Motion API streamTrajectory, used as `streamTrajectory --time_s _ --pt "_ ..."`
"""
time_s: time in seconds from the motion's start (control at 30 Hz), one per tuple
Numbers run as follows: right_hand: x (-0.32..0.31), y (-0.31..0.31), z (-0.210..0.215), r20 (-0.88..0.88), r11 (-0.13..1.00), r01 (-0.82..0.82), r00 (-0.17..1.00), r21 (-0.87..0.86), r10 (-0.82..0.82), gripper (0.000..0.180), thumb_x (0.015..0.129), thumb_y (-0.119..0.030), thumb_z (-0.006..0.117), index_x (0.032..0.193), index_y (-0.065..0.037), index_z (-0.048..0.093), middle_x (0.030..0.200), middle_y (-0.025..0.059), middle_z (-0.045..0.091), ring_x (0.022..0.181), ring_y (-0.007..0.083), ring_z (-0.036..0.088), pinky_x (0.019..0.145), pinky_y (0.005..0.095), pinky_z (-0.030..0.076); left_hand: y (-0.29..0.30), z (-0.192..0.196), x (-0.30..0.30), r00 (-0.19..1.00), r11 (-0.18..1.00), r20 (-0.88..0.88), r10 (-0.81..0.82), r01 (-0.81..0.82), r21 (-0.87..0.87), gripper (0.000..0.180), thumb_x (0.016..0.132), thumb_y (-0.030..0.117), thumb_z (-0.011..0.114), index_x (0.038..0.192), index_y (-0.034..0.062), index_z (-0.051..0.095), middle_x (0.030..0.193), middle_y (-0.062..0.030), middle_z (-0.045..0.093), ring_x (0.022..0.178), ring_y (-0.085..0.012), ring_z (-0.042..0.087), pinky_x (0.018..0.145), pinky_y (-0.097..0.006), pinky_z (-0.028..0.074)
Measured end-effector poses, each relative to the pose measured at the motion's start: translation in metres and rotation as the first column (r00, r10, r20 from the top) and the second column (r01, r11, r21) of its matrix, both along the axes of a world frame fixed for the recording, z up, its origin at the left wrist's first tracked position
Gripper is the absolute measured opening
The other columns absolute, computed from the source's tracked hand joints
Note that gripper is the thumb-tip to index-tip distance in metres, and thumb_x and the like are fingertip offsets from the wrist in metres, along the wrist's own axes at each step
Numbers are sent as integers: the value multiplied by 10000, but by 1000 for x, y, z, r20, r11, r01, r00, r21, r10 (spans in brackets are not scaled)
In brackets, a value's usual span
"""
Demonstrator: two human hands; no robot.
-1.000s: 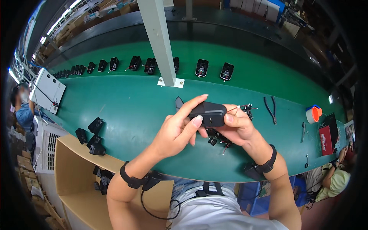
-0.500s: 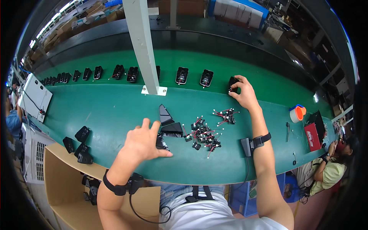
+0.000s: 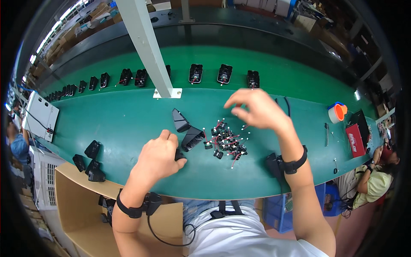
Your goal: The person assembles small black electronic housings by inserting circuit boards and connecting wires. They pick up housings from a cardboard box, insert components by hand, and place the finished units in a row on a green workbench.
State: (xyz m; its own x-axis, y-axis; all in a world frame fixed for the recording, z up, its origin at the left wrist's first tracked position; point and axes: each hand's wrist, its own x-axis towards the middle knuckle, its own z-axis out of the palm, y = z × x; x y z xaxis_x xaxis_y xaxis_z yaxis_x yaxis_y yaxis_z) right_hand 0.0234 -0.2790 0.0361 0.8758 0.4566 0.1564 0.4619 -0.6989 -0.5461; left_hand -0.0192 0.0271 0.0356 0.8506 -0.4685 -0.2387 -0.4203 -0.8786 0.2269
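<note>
My left hand (image 3: pixel 160 156) is closed around a black plastic housing (image 3: pixel 178 155) low over the bench, and most of that part is hidden by the fingers. Beside it lie two more black housings, an angular one (image 3: pixel 180 121) and another (image 3: pixel 192 138) turned with its hollow side showing. To their right is a pile of small black components with red wires and white connectors (image 3: pixel 227 140). Above the pile's upper right hovers my right hand (image 3: pixel 257 110), thumb and fingers apart and nothing in them. On the green strip beyond it stands a housing with its inside showing (image 3: pixel 253 79).
Along the green strip (image 3: pixel 180 55) runs a row of similar housings (image 3: pixel 195 73). A white post (image 3: pixel 147 47) rises from the bench. Several housings (image 3: pixel 95 169) lie at left above a cardboard box (image 3: pixel 79 205). At right are an orange-and-white tape roll (image 3: pixel 337 112), a red box (image 3: pixel 355 139) and a seated person.
My right hand has let go of the housing on the green strip and come back toward the wired pile. One loose housing beside my left hand has turned.
</note>
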Motion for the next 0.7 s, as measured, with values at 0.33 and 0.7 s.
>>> streamTrajectory --time_s 0.33,0.7 --pt "-3 31 -36 -201 946 93 966 -310 -161 384 773 -266 806 1056 -49 663 1022 172 702 990 368 685 850 464 558 -25 2 -2 983 844 134 -125 176 -507 467 678 106 858 1050 62 578 1279 -119 561 1002 -353 651 826 -413 563" --pt "-1 30 -14 -95 950 11 995 312 20 295 793 -114 728 1074 -28 703 819 83 689 755 217 682 719 341 564 -24 -12 6 980 756 88 -177 193 -626 632 693 52 835 1268 59 573 1329 -131 522 1172 -336 603 945 -408 542"
